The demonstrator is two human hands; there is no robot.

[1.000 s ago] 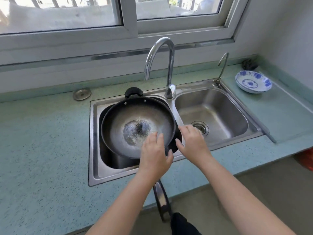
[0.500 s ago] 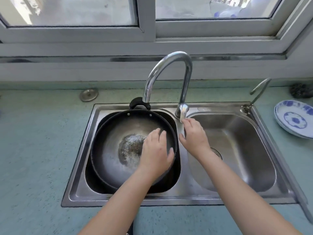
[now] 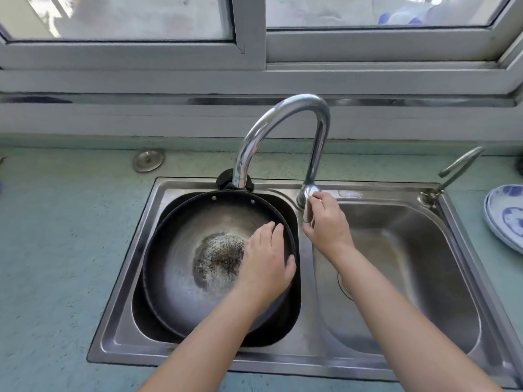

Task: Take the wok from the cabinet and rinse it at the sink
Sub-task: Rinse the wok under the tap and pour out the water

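**Kitchen sink, mid-task.** The wok point(image 3: 181, 258) is out of the cabinet and lies in the basin of the sink point(image 3: 119, 312) just left of the base of the faucet point(image 3: 283, 114). Its black loop handle point(image 3: 225, 179) is tucked under the faucet's spout.

The left hand point(image 3: 266, 267) rests on the wok's rim on the side nearest the faucet. Its grip is released, with the fingers laid straight down the inner wall beside a grainy, speckled patch at the bottom of the pan. The right hand point(image 3: 328, 224) has its grip clenched on the lever point(image 3: 308, 206) at the faucet's foot, thumb and fingertips pinching the chrome.

No stream of water can be made out leaving the spout. Whether the speckled patch is wet or dry residue cannot be told.

Judged from this, the fetching and carrying are done and the rinse itself is only about to start. The water appears not yet turned on, and the pan has still to be swilled and emptied. The spout's mouth hangs over the wok's far edge, not its middle, so the pan or the spout may want shifting.

Far to the right of the faucet, past a smaller tap point(image 3: 460, 164), a blue-and-white plate point(image 3: 506, 219) sits on the green bench point(image 3: 56, 250).
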